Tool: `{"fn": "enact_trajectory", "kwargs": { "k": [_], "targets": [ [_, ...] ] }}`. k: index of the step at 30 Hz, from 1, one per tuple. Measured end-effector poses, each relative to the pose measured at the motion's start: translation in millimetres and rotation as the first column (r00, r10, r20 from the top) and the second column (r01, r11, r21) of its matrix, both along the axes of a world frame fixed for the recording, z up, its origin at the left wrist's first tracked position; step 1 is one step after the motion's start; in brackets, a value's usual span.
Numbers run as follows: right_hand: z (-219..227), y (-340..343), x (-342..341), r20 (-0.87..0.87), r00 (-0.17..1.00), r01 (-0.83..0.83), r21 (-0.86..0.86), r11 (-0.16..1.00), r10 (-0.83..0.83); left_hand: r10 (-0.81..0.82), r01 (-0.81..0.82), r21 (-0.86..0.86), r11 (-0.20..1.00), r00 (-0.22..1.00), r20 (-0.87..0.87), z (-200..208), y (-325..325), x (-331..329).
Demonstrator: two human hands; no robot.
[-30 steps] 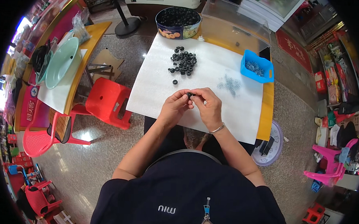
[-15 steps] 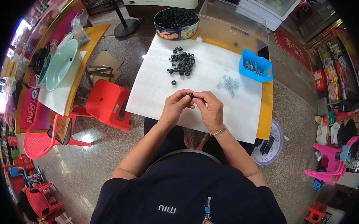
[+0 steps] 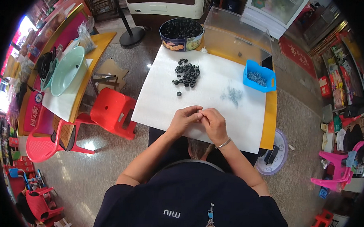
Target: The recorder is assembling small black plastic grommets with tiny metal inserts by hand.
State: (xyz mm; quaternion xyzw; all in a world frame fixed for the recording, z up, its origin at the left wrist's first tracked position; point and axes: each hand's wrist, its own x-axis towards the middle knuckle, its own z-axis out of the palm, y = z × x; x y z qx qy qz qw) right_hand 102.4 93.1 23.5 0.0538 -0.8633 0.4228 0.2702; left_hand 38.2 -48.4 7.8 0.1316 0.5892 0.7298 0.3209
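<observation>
My left hand (image 3: 185,121) and my right hand (image 3: 214,124) meet above the near edge of a white sheet (image 3: 157,112), fingertips pinched together. Whatever is between the fingers is hidden now; a small black part showed there half a second ago. Beyond my left hand lies a loose pile of small black ring-like parts (image 3: 187,75), with a single black part (image 3: 179,94) apart on its near side. Farther right, tiny blue-grey pieces (image 3: 232,95) are spread on the sheet, too small to make out. A bracelet is on my right wrist.
A round tin (image 3: 177,44) full of black parts stands at the far edge, beside a clear plastic box (image 3: 238,32). A blue basket (image 3: 258,85) of small grey-blue pieces sits far right. Left are a red stool (image 3: 113,110) and a side table with a green basin (image 3: 70,74).
Both joined hands sit slightly lower in view, and the whole scene has shifted down with the head's tilt. The black part between my fingers is now out of sight.
</observation>
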Motion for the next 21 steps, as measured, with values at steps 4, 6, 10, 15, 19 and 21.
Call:
{"fn": "enact_trajectory", "kwargs": {
  "k": [4,6,10,15,19,21],
  "targets": [
    [-1.5,1.3,3.4,0.025,1.000,-0.015,-0.007,1.000,0.015,-0.095,0.095,-0.016,0.995,0.995,-0.038,-7.3,0.4,-6.2],
    [0.0,3.4,5.5,0.087,0.995,-0.036,-0.054,0.998,0.040,-0.162,0.161,-0.026,0.987,0.986,-0.043,-12.1,0.0,-10.7],
    [4.8,7.8,6.5,0.236,0.962,-0.084,-0.223,0.971,0.137,-0.216,0.208,-0.086,0.974,0.971,-0.105,-7.5,0.2,-11.4],
    [5.3,2.3,4.7,0.291,0.955,0.030,-0.257,0.966,0.048,-0.148,0.142,-0.060,0.988,0.983,-0.109,-13.8,4.4,-7.5],
    [-7.8,0.2,3.5,0.290,0.956,0.057,-0.316,0.947,0.039,-0.053,0.043,-0.088,0.995,0.992,-0.118,-10.7,9.4,0.1],
    [-9.2,-2.8,3.1,0.277,0.959,0.037,-0.330,0.943,0.060,-0.031,0.021,-0.093,0.995,0.994,-0.105,-7.0,7.8,2.0]
  ]
}}
